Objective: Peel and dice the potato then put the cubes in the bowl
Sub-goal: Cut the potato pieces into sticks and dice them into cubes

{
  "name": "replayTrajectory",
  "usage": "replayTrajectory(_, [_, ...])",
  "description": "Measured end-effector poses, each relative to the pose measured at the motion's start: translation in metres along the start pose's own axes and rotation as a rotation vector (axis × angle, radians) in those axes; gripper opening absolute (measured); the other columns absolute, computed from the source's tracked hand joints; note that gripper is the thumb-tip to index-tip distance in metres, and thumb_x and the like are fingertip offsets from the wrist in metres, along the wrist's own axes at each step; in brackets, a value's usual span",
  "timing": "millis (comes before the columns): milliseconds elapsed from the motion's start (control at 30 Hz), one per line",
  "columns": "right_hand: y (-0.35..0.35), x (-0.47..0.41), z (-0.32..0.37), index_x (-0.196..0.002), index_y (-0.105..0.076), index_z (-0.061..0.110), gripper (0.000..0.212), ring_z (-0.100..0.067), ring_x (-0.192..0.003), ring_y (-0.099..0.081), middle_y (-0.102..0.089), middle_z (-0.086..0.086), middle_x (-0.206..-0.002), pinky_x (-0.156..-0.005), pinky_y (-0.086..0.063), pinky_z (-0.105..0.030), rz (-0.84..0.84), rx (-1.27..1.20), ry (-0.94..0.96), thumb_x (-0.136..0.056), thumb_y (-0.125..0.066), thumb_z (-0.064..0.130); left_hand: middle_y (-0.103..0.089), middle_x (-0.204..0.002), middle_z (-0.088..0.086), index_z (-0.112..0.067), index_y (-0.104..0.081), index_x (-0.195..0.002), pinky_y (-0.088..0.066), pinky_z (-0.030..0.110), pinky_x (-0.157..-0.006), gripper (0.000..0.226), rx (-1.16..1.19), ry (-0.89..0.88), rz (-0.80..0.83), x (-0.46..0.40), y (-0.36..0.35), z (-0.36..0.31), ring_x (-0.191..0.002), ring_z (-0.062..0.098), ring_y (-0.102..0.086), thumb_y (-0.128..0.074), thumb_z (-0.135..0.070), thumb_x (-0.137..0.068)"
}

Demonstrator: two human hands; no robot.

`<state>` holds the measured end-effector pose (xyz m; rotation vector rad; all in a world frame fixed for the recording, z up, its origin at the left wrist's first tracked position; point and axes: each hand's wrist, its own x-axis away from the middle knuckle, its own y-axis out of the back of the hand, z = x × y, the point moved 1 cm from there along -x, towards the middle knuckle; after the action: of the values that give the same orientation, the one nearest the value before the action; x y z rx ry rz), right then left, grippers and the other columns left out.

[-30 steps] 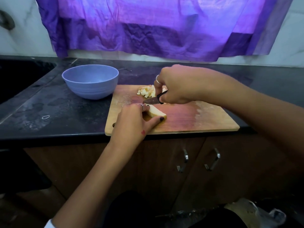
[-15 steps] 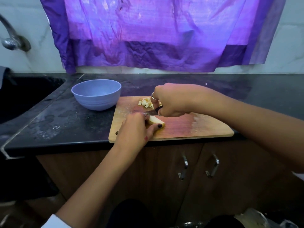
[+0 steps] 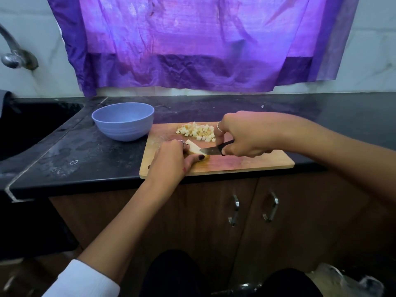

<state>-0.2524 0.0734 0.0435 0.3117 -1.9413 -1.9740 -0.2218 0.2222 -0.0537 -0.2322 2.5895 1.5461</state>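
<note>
Two hands work together: the left hand (image 3: 171, 157) pins the potato piece (image 3: 194, 147) steady while the right hand (image 3: 240, 137), at 3 o'clock, grips the knife (image 3: 211, 150) for slicing.

You are looking at a dimly lit kitchen where light is coming through the purple cloth (image 3: 205, 39) on the wall ahead and tinting everything violet. A pinkish sheen is lying on the cutting board (image 3: 246, 161), and soft glare is spreading across the wet black countertop (image 3: 64, 151). The cupboard doors (image 3: 257, 211) below are sitting in deep shadow, and the floor area is perhaps too dark to read. The wide-angle lens is bowing the counter edge and stretching both forearms toward the corners. The tap (image 3: 12, 54) at the left edge is looking soft, and fine detail is smearing throughout.
</note>
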Motion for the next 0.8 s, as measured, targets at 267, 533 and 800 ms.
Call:
replayTrajectory(267, [-0.015,0.027,-0.006,-0.109,-0.061,0.023,0.018,-0.002,-0.064,-0.046,-0.049,0.010,-0.079,-0.052,-0.036,-0.015,-0.076,0.027,-0.002,-0.093,-0.058,0.019,-0.065,-0.121,0.008,-0.017,-0.059,-0.130,-0.047,0.031,-0.090,0.058,0.005,-0.035,-0.055,-0.002,-0.005,0.004,-0.108,0.021,-0.060,-0.066,-0.051,-0.083])
replayTrajectory(533, [-0.066,0.044,0.002,-0.142,-0.029,0.026,0.048,-0.019,-0.090,-0.058,-0.056,0.000,-0.099,-0.061,-0.035,-0.027,-0.220,0.269,0.067,-0.098,-0.044,0.017,-0.064,-0.124,0.004,-0.019,-0.059,-0.130,-0.044,0.030,-0.092,0.059,0.025,-0.068,-0.082,-0.004,-0.008,0.011,-0.109,0.018,-0.059,-0.064,-0.053,-0.082])
replayTrajectory(800, [-0.072,0.007,-0.026,-0.139,-0.036,0.034,0.042,-0.022,-0.099,-0.060,-0.063,-0.001,-0.111,-0.078,-0.050,-0.035,-0.470,-0.016,-0.031,-0.098,-0.045,0.037,-0.062,-0.128,0.000,-0.022,-0.056,-0.134,-0.044,0.032,-0.100,0.065,0.073,-0.097,-0.144,0.004,-0.010,0.013,-0.116,0.016,-0.056,-0.062,-0.059,-0.081])
